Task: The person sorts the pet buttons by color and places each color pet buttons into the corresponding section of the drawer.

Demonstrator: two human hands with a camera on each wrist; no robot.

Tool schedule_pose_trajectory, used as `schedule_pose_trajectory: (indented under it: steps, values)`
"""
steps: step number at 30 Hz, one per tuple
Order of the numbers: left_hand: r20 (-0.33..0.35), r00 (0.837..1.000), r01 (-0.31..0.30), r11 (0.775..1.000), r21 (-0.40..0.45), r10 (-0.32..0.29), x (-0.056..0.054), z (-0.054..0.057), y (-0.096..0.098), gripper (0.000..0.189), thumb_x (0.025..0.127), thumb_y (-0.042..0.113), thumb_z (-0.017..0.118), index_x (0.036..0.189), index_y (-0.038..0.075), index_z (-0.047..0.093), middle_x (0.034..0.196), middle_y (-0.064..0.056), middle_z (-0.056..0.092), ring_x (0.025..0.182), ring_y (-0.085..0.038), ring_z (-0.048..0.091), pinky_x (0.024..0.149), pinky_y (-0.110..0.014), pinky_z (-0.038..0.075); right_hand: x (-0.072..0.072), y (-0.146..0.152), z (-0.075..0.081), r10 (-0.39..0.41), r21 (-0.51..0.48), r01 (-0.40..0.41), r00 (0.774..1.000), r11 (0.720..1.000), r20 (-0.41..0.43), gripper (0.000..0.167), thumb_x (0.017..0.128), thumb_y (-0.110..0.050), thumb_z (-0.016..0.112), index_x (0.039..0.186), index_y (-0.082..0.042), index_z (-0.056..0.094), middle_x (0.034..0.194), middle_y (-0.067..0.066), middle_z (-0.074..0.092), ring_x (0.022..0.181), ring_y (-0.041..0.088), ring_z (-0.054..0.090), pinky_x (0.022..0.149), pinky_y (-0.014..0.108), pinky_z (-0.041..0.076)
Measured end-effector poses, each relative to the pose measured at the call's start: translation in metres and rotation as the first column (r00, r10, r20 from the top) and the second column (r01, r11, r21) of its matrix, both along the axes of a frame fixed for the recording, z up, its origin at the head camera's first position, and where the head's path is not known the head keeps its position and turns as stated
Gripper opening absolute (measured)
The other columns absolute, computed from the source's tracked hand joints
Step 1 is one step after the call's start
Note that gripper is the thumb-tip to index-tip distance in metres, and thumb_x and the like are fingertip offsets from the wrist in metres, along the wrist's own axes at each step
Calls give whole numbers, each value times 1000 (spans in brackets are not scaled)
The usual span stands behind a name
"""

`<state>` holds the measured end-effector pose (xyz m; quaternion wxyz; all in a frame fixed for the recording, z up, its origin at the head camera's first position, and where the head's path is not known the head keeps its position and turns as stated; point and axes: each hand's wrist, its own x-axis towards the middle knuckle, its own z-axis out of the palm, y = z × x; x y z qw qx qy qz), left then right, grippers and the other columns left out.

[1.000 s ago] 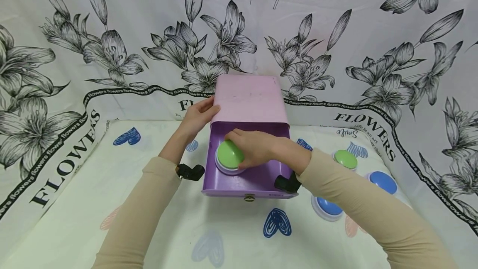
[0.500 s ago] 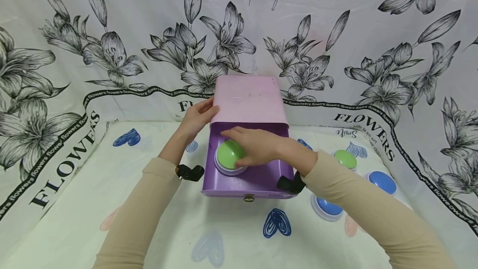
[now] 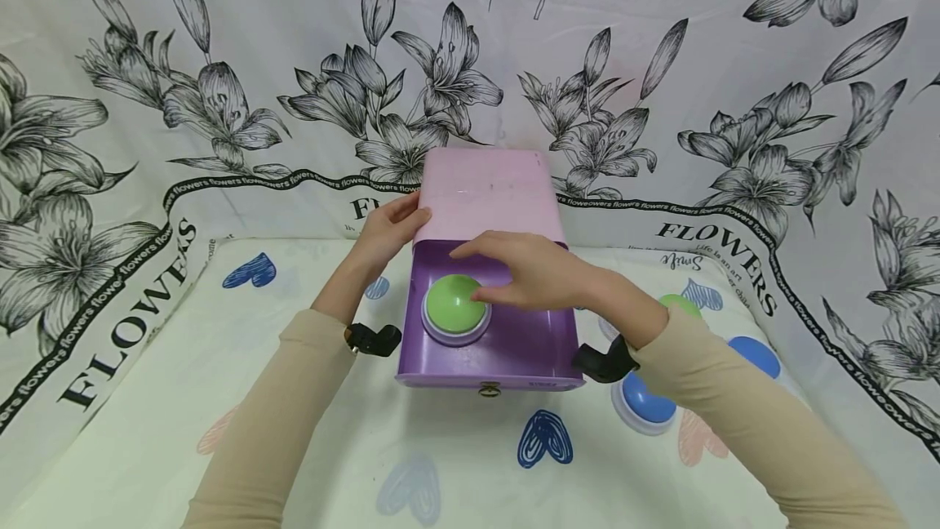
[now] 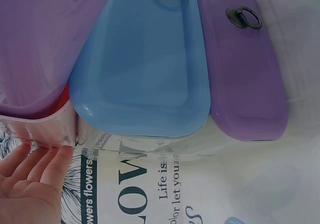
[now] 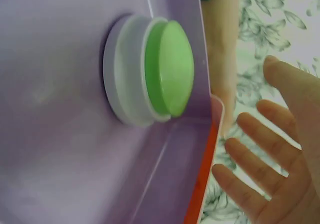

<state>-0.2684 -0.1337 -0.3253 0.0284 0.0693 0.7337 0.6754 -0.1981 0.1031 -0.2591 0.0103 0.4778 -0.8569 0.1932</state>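
Observation:
A green push button with a white base (image 3: pixel 455 304) sits in the left part of a pulled-out purple drawer (image 3: pixel 529 349); the right wrist view shows the green button (image 5: pixel 172 69) up close. My right hand (image 3: pixel 539 272) is over the drawer, fingers and thumb spread, holding nothing. In its wrist view this hand (image 5: pixel 280 149) is apart from the button. My left hand (image 3: pixel 385 235) rests against the left side of the pink drawer cabinet (image 3: pixel 492 194). Straight fingertips (image 4: pixel 55 159) touch the cabinet's side in the left wrist view.
Below the pulled-out drawer are a blue drawer front (image 4: pixel 145 69) and a purple drawer front (image 4: pixel 250 74) with ring pulls. Right of the cabinet lie a blue button (image 3: pixel 646 400), another blue button (image 3: pixel 756 356) and a green button (image 3: pixel 681 304), partly behind the right sleeve.
My right hand has let go of the green button in the drawer and lifted away to the right, its fingers spreading. The button and my left hand have stayed in place.

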Motion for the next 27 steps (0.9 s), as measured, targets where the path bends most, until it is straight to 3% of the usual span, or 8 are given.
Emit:
schedule_pose_trajectory:
  steps: [3,8,14,20,24,27]
  values:
    - [1,1000,-2,1000,0,2,0,0,0,60,90,28,59,142,10,36,142,-9,42,126,-18,45,103,-31,40,-4,10,2,-15,-61,14,1000,998,-15,47,83,-27,70,125,-11,56,122,1,59,115,13,53,99,29,43]
    - [3,1000,-3,1000,0,3,0,0,0,60,90,29,60,142,10,36,142,-9,42,125,-18,45,102,-31,41,-10,29,7,-106,-106,101,994,989,-40,46,83,-29,69,125,-14,56,124,-1,58,110,19,56,93,34,47]
    - [1,1000,-3,1000,2,3,0,0,0,60,90,29,60,142,11,37,142,-8,42,125,-18,45,102,-31,41,-22,55,8,-203,-195,185,976,963,-81,44,84,-21,69,125,-13,56,124,5,58,106,26,58,87,38,50]
    - [-4,1000,1,1000,7,-1,0,0,0,60,90,29,60,142,10,36,142,-9,42,126,-18,45,102,-31,41,-39,87,2,-343,-232,317,936,919,-76,44,85,-19,68,126,-11,55,126,7,56,112,26,54,88,39,50]
    - [3,1000,-2,1000,8,2,1,0,0,60,90,28,60,142,10,36,142,-9,42,126,-18,45,102,-31,41,-51,109,-7,-426,-255,408,905,877,-17,45,86,-20,65,128,-8,53,128,9,54,120,26,48,92,42,48]
    - [10,1000,-4,1000,4,4,1,0,0,60,90,29,60,142,11,36,142,-8,41,126,-18,45,102,-31,41,-58,127,-17,-495,-255,489,868,835,42,47,88,-25,63,131,-9,50,132,9,51,122,28,46,95,45,45]
